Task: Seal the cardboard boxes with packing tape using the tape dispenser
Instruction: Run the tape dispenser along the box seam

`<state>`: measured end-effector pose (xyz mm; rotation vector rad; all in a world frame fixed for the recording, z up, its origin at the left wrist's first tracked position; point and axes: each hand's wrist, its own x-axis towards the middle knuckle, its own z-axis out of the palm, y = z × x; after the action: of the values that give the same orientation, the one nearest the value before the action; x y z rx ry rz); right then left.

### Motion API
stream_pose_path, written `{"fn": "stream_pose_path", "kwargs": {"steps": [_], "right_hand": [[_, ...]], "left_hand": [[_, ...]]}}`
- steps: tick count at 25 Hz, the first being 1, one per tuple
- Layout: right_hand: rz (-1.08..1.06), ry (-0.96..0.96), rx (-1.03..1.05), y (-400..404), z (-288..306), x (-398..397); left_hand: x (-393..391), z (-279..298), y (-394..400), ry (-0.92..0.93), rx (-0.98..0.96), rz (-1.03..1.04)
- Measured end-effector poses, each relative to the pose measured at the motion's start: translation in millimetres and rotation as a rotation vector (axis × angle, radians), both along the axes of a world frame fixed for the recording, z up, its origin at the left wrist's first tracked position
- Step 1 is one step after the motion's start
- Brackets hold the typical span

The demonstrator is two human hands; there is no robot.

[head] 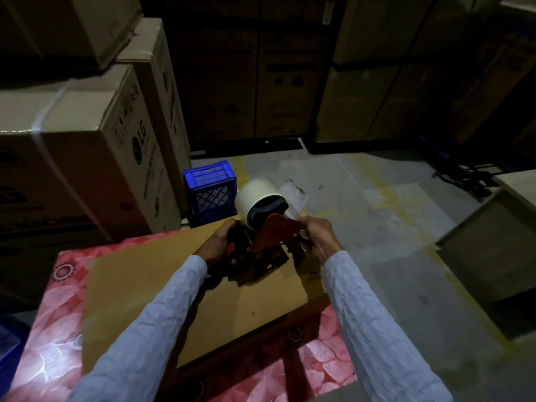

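A flat brown cardboard box (162, 288) lies on a red patterned surface (55, 338). Above its far end I hold a red tape dispenser (274, 232) carrying a white roll of tape (255, 195). My left hand (222, 242) grips the dispenser's handle. My right hand (317, 236) pinches the front of the dispenser, where a loose strip of clear tape (294, 198) sticks up past the roll. Both sleeves are pale blue.
Tall stacked cardboard cartons (87, 158) stand at the left and along the back. A blue plastic crate (211, 190) sits on the floor beyond the box. Another carton (490, 256) stands at the right. Grey concrete floor (377, 227) lies between.
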<state>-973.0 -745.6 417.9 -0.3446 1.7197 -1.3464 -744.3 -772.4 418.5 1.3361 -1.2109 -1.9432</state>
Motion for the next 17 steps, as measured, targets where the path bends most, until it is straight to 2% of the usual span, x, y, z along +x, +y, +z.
{"fn": "stream_pose_path", "kwargs": {"steps": [6,10,13,17], "right_hand": [[0.033,0.183,-0.072,-2.1,-13.9,-15.7],[-0.141,0.342,-0.055,13.5,-28.9,-67.6],[-0.118,0.225,-0.101,18.3,-42.2,-89.0],[-0.149,0.039,-0.075,14.0,-56.9,-79.4]], "left_hand": [[-13.9,1.7,7.6,-0.107,-0.016,-0.023],[-13.0,-0.9,11.5,-0.102,0.0,-0.037],[-3.6,-9.4,10.6,-0.122,0.058,0.016],[-5.0,-14.5,18.3,-0.146,0.087,-0.02]]}}
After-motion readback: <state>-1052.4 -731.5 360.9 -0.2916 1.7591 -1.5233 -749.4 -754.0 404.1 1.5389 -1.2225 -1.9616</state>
